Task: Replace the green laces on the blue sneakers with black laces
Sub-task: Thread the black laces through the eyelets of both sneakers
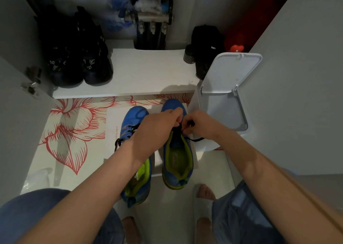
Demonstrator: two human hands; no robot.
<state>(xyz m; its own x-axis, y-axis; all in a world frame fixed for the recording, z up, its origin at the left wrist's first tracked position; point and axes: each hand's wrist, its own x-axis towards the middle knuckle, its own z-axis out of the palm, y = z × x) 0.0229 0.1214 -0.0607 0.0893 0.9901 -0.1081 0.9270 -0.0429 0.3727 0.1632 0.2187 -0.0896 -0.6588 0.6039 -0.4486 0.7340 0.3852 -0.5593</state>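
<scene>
both hands (182,125) pinch the black lace (194,139) over the right sneaker (177,150)

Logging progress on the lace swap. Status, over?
Left hand and right hand both pinching the black lace over the right sneaker. Left sneaker already shows black lacing. No green laces visible. Open bin alongside, not obstructing.

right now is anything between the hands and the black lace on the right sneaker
Nothing visible. Both hands, left hand and right hand, are already on the black lace over the right sneaker, pinching it near the eyelets.
</scene>
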